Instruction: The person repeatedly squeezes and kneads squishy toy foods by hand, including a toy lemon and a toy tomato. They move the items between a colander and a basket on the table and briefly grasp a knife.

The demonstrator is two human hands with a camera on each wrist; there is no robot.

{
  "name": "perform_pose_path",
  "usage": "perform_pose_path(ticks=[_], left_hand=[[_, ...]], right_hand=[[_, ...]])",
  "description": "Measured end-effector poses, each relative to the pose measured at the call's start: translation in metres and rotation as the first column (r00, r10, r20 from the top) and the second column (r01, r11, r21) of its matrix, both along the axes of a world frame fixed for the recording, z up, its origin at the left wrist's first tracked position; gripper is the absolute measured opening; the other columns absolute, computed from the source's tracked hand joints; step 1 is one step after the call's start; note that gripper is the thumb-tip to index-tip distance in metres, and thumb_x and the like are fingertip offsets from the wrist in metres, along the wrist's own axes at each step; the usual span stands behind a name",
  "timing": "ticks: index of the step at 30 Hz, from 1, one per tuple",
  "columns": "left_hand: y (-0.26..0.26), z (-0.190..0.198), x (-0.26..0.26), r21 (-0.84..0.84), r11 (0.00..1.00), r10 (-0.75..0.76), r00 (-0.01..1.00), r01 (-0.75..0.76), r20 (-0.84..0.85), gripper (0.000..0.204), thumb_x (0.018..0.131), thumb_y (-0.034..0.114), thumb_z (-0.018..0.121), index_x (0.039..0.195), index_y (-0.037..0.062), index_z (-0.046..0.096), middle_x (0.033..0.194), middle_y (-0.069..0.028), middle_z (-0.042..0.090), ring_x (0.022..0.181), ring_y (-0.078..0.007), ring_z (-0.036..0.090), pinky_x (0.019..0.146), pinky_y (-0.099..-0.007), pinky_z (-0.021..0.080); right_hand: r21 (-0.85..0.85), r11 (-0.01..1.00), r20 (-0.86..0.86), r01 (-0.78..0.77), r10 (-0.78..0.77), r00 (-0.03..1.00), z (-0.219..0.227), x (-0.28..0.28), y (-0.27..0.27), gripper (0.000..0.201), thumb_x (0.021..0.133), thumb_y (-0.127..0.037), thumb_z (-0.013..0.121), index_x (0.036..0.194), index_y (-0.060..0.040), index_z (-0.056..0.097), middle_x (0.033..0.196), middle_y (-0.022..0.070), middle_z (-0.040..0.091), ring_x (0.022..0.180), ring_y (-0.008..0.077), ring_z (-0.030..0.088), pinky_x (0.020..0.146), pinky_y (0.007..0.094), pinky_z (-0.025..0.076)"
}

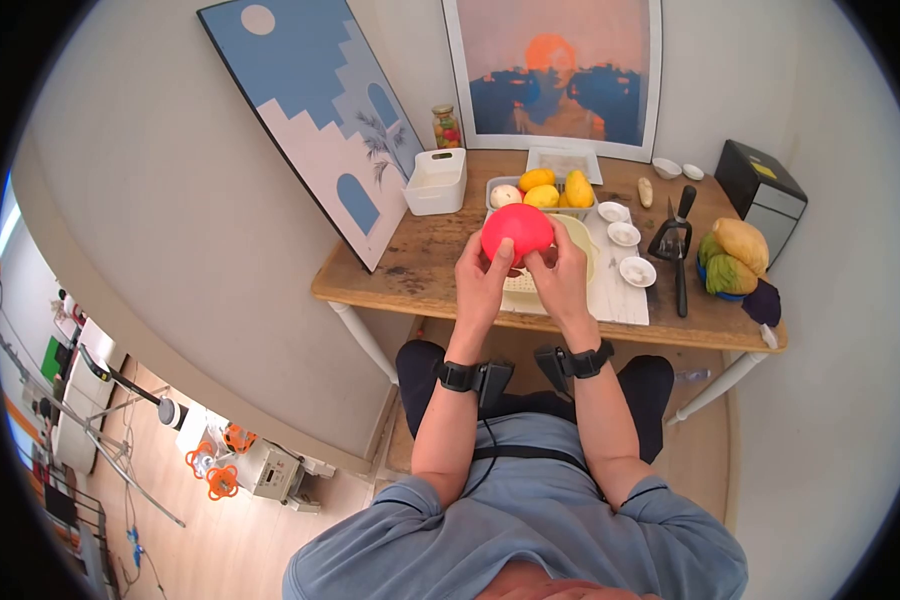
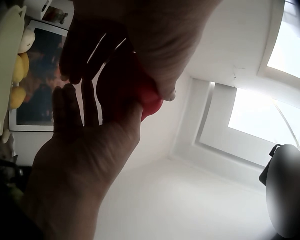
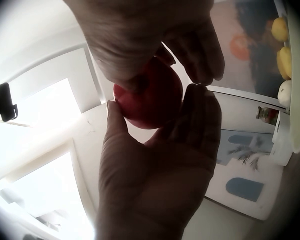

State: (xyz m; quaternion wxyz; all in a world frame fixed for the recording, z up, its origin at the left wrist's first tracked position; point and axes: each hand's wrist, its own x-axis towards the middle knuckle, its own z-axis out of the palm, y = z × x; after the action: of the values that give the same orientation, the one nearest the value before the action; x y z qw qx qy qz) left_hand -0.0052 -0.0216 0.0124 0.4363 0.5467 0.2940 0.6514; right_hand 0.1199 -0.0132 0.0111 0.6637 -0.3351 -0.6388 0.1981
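Observation:
Both hands hold a bright red, round, fruit-like thing (image 1: 517, 229) up above the table's front. My left hand (image 1: 480, 290) grips it from the left, and my right hand (image 1: 564, 272) grips it from the right. The two thumbs press on its near side. In the left wrist view, the red thing (image 2: 124, 92) shows a bulge by the thumbs, and the other fingers curve around it. The right wrist view shows its smooth, rounded side (image 3: 155, 97) between the palms. Behind and below the hands is a pale yellow colander (image 1: 587, 245), partly hidden by them.
A grey tray (image 1: 494, 188) holds yellow fruits (image 1: 541, 196) and a whitish round one. Left stands a white bin (image 1: 436, 188). Right are small white bowls (image 1: 637, 271), black-handled tools (image 1: 681, 290), a bowl of produce (image 1: 738, 250) and a dark box (image 1: 760, 185). Framed pictures (image 1: 555, 80) lean behind.

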Motion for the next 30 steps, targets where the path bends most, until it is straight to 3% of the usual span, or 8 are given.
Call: perform_pose_path(ticks=[5,12,14,18,22,26,27,30], left_hand=[[-0.003,0.005,0.001,0.091,0.996,0.016,0.997,-0.023,0.080,0.054,0.085,0.017,0.071,0.129,-0.0012,0.044,0.115,-0.0124,0.058,0.100,-0.0167,0.060,0.078,-0.0276,0.054],[-0.005,0.006,0.010,0.198,0.976,0.070,0.994,-0.086,0.089,0.050,0.089,0.021,0.066,0.128,0.0001,0.043,0.121,-0.0120,0.056,0.105,-0.0187,0.059,0.080,-0.0307,0.054],[-0.003,0.003,0.003,0.093,0.990,-0.121,0.971,0.103,0.207,0.045,0.091,0.022,0.063,0.126,0.0007,0.045,0.122,-0.0125,0.055,0.106,-0.0194,0.059,0.083,-0.0328,0.053],[-0.002,0.002,0.002,0.055,0.973,-0.230,0.936,0.224,0.265,0.040,0.097,0.029,0.053,0.125,0.0020,0.046,0.116,-0.0114,0.060,0.101,-0.0193,0.061,0.083,-0.0326,0.052],[0.000,0.001,0.002,0.051,0.968,-0.250,0.907,0.247,0.338,0.038,0.098,0.031,0.051,0.122,0.0025,0.047,0.109,-0.0109,0.062,0.090,-0.0167,0.064,0.075,-0.0292,0.054],[-0.005,0.009,0.006,0.006,0.967,-0.244,0.916,0.255,0.320,0.050,0.100,0.046,0.038,0.125,0.0040,0.047,0.108,-0.0099,0.063,0.093,-0.0187,0.063,0.079,-0.0311,0.051],[-0.004,0.006,0.002,0.004,0.960,-0.272,0.926,0.281,0.263,0.056,0.099,0.050,0.036,0.129,0.0044,0.046,0.119,-0.0103,0.059,0.105,-0.0193,0.059,0.085,-0.0327,0.047],[-0.001,0.004,-0.001,-0.020,0.953,-0.275,0.889,0.303,0.366,0.055,0.099,0.050,0.036,0.128,0.0040,0.045,0.119,-0.0107,0.058,0.105,-0.0207,0.059,0.086,-0.0333,0.047]], right_hand=[[-0.039,0.997,0.033,0.065,-0.064,0.997,-0.003,-0.001,0.003,0.041,0.081,-0.012,0.068,0.118,0.0005,0.056,0.083,0.0129,0.069,0.056,0.0171,0.065,0.053,0.0288,0.049],[0.013,0.999,-0.045,0.037,-0.036,0.998,-0.001,-0.006,0.000,0.032,0.082,-0.006,0.067,0.113,-0.0006,0.061,0.080,0.0104,0.069,0.057,0.0163,0.065,0.053,0.0277,0.049],[0.031,0.998,-0.033,0.052,-0.051,0.998,0.007,-0.006,-0.007,0.033,0.081,-0.007,0.067,0.112,-0.0005,0.061,0.079,0.0101,0.068,0.056,0.0164,0.065,0.053,0.0276,0.049],[0.080,0.989,0.014,0.126,-0.127,0.992,0.008,-0.006,-0.009,0.034,0.078,-0.009,0.069,0.110,0.0006,0.062,0.078,0.0101,0.067,0.055,0.0163,0.064,0.052,0.0274,0.050],[0.192,0.955,0.023,0.224,-0.233,0.972,0.004,-0.010,-0.005,0.040,0.077,-0.012,0.070,0.113,0.0018,0.060,0.078,0.0108,0.065,0.055,0.0185,0.062,0.052,0.0293,0.049],[0.230,0.932,0.086,0.281,-0.307,0.948,0.001,-0.009,-0.004,0.041,0.077,-0.016,0.068,0.113,0.0024,0.060,0.088,0.0115,0.065,0.068,0.0246,0.064,0.059,0.0332,0.051],[0.214,0.940,0.089,0.265,-0.289,0.953,0.001,-0.010,-0.005,0.043,0.077,-0.017,0.067,0.114,0.0029,0.058,0.095,0.0124,0.064,0.075,0.0279,0.064,0.063,0.0353,0.051],[0.232,0.936,0.123,0.265,-0.299,0.946,-0.001,-0.012,-0.004,0.046,0.078,-0.019,0.066,0.117,0.0031,0.056,0.098,0.0128,0.064,0.077,0.0292,0.064,0.064,0.0369,0.051]])
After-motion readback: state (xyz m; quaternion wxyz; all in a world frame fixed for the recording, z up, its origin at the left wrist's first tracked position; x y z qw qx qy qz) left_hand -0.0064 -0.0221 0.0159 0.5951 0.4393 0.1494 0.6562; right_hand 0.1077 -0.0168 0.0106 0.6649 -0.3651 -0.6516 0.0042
